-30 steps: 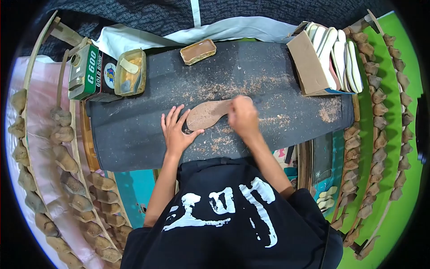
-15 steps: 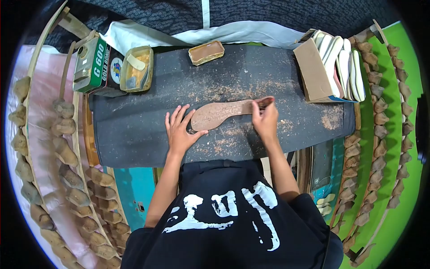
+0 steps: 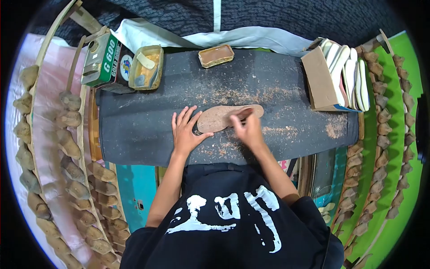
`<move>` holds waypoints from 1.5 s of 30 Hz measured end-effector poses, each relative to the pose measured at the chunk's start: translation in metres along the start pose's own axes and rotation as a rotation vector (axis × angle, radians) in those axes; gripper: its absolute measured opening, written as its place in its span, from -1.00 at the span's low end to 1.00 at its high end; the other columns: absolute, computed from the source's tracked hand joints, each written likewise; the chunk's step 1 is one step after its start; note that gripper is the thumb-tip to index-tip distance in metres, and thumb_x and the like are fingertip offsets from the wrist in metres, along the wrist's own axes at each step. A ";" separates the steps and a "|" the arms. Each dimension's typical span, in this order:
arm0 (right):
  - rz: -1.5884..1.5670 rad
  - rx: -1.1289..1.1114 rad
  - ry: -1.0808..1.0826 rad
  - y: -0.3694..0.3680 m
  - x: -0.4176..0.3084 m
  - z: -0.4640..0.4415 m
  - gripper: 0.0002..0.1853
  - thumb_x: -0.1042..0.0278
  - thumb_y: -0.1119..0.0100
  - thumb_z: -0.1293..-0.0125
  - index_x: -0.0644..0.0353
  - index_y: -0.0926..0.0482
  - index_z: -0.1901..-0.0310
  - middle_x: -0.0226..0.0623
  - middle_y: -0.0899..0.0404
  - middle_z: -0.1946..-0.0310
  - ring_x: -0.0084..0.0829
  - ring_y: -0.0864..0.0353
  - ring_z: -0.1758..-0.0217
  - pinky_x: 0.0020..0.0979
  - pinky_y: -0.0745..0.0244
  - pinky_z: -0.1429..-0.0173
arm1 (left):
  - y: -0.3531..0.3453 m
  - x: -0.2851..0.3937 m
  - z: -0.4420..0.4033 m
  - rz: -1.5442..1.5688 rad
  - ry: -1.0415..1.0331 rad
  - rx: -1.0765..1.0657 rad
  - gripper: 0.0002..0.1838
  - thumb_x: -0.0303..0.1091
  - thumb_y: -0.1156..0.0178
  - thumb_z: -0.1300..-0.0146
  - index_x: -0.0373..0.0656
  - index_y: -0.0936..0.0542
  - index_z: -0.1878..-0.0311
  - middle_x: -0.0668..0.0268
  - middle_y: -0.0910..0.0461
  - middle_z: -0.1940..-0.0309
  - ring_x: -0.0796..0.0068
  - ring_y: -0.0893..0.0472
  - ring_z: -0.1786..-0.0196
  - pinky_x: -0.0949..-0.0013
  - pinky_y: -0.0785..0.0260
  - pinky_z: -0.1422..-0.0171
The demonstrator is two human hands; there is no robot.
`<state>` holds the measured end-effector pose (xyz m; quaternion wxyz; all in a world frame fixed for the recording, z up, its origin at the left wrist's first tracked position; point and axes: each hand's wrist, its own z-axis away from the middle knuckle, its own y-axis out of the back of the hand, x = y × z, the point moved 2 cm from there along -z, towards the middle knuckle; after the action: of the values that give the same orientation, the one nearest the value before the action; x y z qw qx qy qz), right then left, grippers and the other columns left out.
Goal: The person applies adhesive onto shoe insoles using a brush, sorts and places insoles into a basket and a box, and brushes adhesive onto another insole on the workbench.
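Observation:
A tan, cork-like shoe sole (image 3: 211,119) lies on the dark work cloth, its wide end to the left and its narrow end to the right. My left hand (image 3: 186,133) rests around the wide end, fingers spread, with the thumb along the near edge. Over the sole's middle, my right hand (image 3: 249,132) is closed on a small reddish-brown piece (image 3: 242,113); blur hides its exact kind and whether it touches the sole. Brown shavings (image 3: 251,95) are scattered around the sole.
A glue can (image 3: 107,65) and a tray with a spreader (image 3: 147,74) stand at the back left. A shallow brown container (image 3: 216,56) sits at the back. To the right is a cardboard box (image 3: 321,80) of white soles. Racks of shoe lasts (image 3: 74,166) line both sides.
My right hand has swept left with the brown piece, from the sole's narrow end to its middle. My left hand stays at the wide end. The whole view has shifted slightly.

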<state>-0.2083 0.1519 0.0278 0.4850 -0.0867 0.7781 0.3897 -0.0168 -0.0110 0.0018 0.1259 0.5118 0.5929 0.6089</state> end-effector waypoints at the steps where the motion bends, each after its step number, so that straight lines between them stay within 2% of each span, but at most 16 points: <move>1: -0.026 0.074 -0.057 0.012 0.006 -0.005 -0.72 0.28 -0.45 -0.45 0.34 -0.64 0.06 0.06 -0.78 0.23 0.05 -0.84 0.18 -0.13 -0.70 0.09 | 0.000 0.001 -0.001 -0.002 0.001 0.002 -0.02 0.35 -0.68 0.16 0.07 -0.72 -0.36 0.36 -0.53 -0.55 0.13 -0.34 -0.68 -0.26 0.11 -0.81; 6: 0.206 0.126 0.093 0.009 -0.007 -0.009 -0.85 0.46 -0.38 -0.39 0.25 -0.57 0.16 -0.03 -0.67 0.32 0.08 -0.72 0.30 -0.03 -0.65 0.19 | 0.004 0.005 -0.002 0.011 0.015 -0.008 -0.04 0.31 -0.69 0.15 0.09 -0.72 -0.36 0.37 -0.52 -0.56 0.13 -0.35 -0.68 -0.24 0.12 -0.82; 8: 0.215 -0.036 0.322 -0.021 -0.026 0.000 -0.78 0.57 -0.31 -0.15 0.16 -0.58 0.17 -0.16 -0.61 0.26 -0.06 -0.69 0.17 -0.08 -0.65 0.08 | 0.002 0.003 -0.002 0.009 0.012 -0.013 -0.06 0.26 -0.70 0.15 0.10 -0.72 -0.37 0.38 -0.52 -0.56 0.15 -0.35 -0.68 -0.23 0.12 -0.82; 10: 0.105 -0.180 0.404 -0.045 -0.053 0.005 -0.78 0.54 -0.33 -0.14 0.14 -0.59 0.16 -0.18 -0.61 0.23 -0.07 -0.69 0.14 -0.08 -0.66 0.03 | -0.004 -0.004 -0.001 -0.023 -0.003 0.000 -0.07 0.21 -0.71 0.15 0.10 -0.72 -0.37 0.38 -0.51 -0.56 0.15 -0.35 -0.68 -0.22 0.12 -0.82; 11: 0.035 -0.166 0.462 -0.055 -0.059 0.003 -0.78 0.47 -0.46 -0.30 0.25 -0.56 0.16 -0.10 -0.65 0.32 -0.02 -0.74 0.28 -0.10 -0.66 0.14 | -0.009 -0.008 0.000 -0.051 -0.017 0.013 -0.07 0.19 -0.71 0.15 0.11 -0.72 -0.37 0.38 -0.51 -0.56 0.16 -0.35 -0.68 -0.22 0.12 -0.82; 15: -0.023 -0.146 0.168 -0.061 -0.030 -0.006 -0.76 0.37 -0.43 -0.45 0.33 -0.61 0.04 0.00 -0.78 0.29 -0.05 -0.85 0.24 -0.18 -0.71 0.13 | -0.005 -0.004 -0.001 -0.004 -0.006 0.010 -0.07 0.24 -0.71 0.15 0.09 -0.73 -0.36 0.38 -0.52 -0.56 0.15 -0.34 -0.68 -0.22 0.12 -0.82; 20: 0.012 0.043 -0.055 0.005 -0.011 -0.040 -0.75 0.34 -0.39 -0.47 0.34 -0.55 0.10 0.10 -0.74 0.26 0.11 -0.79 0.23 -0.06 -0.68 0.15 | 0.003 0.004 -0.003 0.003 0.019 -0.009 -0.04 0.35 -0.68 0.15 0.06 -0.74 -0.33 0.38 -0.52 -0.55 0.14 -0.34 -0.68 -0.23 0.13 -0.82; 24: 0.242 0.087 0.218 -0.013 -0.023 -0.038 -0.85 0.46 -0.33 -0.41 0.24 -0.54 0.11 -0.05 -0.64 0.30 0.03 -0.73 0.24 -0.05 -0.64 0.16 | 0.002 0.003 -0.003 -0.005 0.014 -0.001 -0.05 0.36 -0.68 0.16 0.05 -0.74 -0.32 0.38 -0.53 -0.54 0.14 -0.35 -0.67 -0.24 0.12 -0.82; 26: 0.141 -0.063 0.348 -0.038 -0.043 -0.027 -0.81 0.52 -0.30 -0.26 0.23 -0.55 0.11 -0.06 -0.61 0.25 -0.01 -0.70 0.14 -0.06 -0.64 0.07 | -0.004 -0.002 -0.002 -0.013 0.003 0.006 -0.05 0.36 -0.68 0.16 0.05 -0.75 -0.31 0.38 -0.54 -0.54 0.14 -0.36 -0.66 -0.25 0.11 -0.81; 27: 0.096 -0.046 0.395 -0.052 -0.054 -0.023 -0.82 0.48 -0.40 -0.41 0.27 -0.53 0.18 -0.07 -0.61 0.33 0.02 -0.71 0.30 -0.07 -0.62 0.20 | -0.007 -0.004 -0.001 -0.019 -0.001 0.012 -0.05 0.37 -0.68 0.16 0.04 -0.75 -0.30 0.38 -0.54 -0.54 0.15 -0.37 -0.66 -0.25 0.11 -0.81; 30: -0.042 -0.121 0.302 -0.070 -0.058 -0.017 -0.82 0.43 -0.41 -0.44 0.28 -0.55 0.15 -0.05 -0.68 0.30 0.00 -0.77 0.28 -0.11 -0.67 0.18 | -0.007 -0.006 -0.002 -0.045 -0.010 0.019 -0.04 0.36 -0.69 0.18 0.04 -0.75 -0.30 0.38 -0.55 -0.53 0.16 -0.37 -0.66 -0.25 0.10 -0.81; 31: -0.116 -0.145 0.123 -0.068 -0.048 -0.018 -0.78 0.31 -0.36 -0.49 0.26 -0.53 0.10 0.00 -0.70 0.30 0.14 -0.74 0.28 0.00 -0.66 0.15 | -0.004 -0.005 -0.002 -0.022 -0.005 0.018 -0.04 0.35 -0.70 0.19 0.04 -0.75 -0.30 0.38 -0.55 -0.53 0.17 -0.37 -0.67 -0.24 0.10 -0.81; 34: -0.104 0.062 -0.014 -0.037 -0.017 -0.034 -0.77 0.32 -0.37 -0.49 0.27 -0.53 0.10 0.03 -0.71 0.33 0.12 -0.74 0.32 0.00 -0.66 0.17 | -0.001 0.000 -0.002 0.029 0.011 0.013 -0.04 0.34 -0.71 0.22 0.04 -0.76 -0.29 0.38 -0.55 -0.53 0.19 -0.37 -0.67 -0.24 0.10 -0.81; 37: 0.089 0.187 -0.033 -0.002 -0.002 -0.044 -0.80 0.34 -0.36 -0.49 0.26 -0.54 0.11 0.00 -0.71 0.30 0.10 -0.75 0.29 0.00 -0.64 0.19 | 0.000 0.001 -0.003 0.016 0.030 -0.002 -0.05 0.34 -0.72 0.22 0.04 -0.78 -0.27 0.38 -0.56 -0.53 0.19 -0.37 -0.67 -0.23 0.10 -0.82; 43: 0.113 0.005 0.265 -0.055 -0.054 -0.026 -0.79 0.35 -0.38 -0.50 0.26 -0.54 0.08 0.04 -0.70 0.31 0.12 -0.76 0.24 -0.06 -0.65 0.17 | -0.003 -0.002 -0.002 0.028 0.006 0.006 -0.06 0.30 -0.72 0.19 0.02 -0.76 -0.29 0.36 -0.56 -0.52 0.17 -0.36 -0.67 -0.24 0.12 -0.81; 45: 0.012 -0.052 0.175 -0.061 -0.052 -0.022 -0.77 0.31 -0.40 -0.50 0.26 -0.56 0.09 0.04 -0.72 0.29 0.10 -0.79 0.21 -0.07 -0.66 0.15 | -0.005 -0.004 -0.001 0.008 0.000 0.006 -0.06 0.30 -0.72 0.19 0.02 -0.76 -0.29 0.35 -0.56 -0.52 0.17 -0.36 -0.67 -0.24 0.12 -0.81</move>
<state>-0.1656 0.0826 0.0442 0.4104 -0.1284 0.8077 0.4033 -0.0182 -0.0132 -0.0043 0.1216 0.5147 0.5926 0.6075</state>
